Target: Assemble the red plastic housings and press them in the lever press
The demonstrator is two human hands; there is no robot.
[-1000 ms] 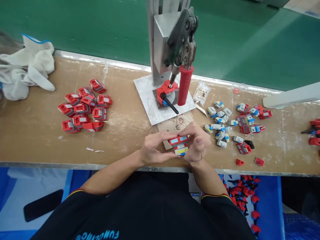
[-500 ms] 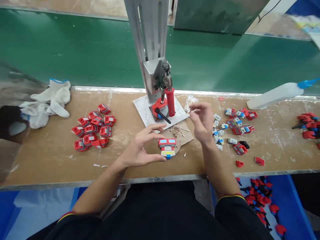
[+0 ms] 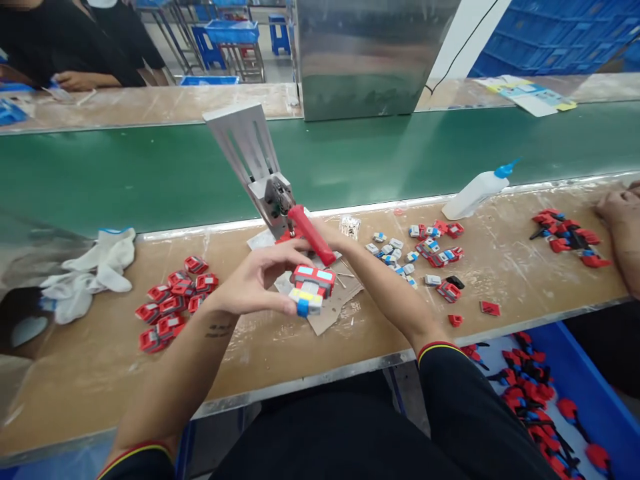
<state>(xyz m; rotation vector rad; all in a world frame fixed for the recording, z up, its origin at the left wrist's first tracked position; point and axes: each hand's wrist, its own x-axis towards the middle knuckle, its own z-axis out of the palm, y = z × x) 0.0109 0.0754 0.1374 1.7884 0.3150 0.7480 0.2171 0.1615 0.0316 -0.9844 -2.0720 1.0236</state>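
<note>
1. Left hand [image 3: 260, 277]: grip half closed, thumb and fingers pinching one red-grey toy piece [image 3: 313, 281] with white-yellow-blue part; held above tabletop [image 3: 270, 360], in front of the press stand [image 3: 263, 143].
2. Right hand [image 3: 321, 230]: at the red handle [image 3: 315, 240], fingers mostly hidden; can't tell if grip is closed on it.
3. Tabletop: brown, scuffed. Blue bin [image 3: 595, 373] below its right edge, full of red-black parts.
4. Room: green strip [image 3: 365, 160] beyond, then far tabletop [image 3: 200, 103] with a co-worker's hand [image 3: 75, 81]; blue crates [image 3: 565, 33] upper right.
5. Counts: two small loose red parts [image 3: 490, 308], one black part [image 3: 455, 281], one bottle [image 3: 473, 195]. Left red pile [image 3: 173, 303] partly behind forearm, uncountable.
</note>
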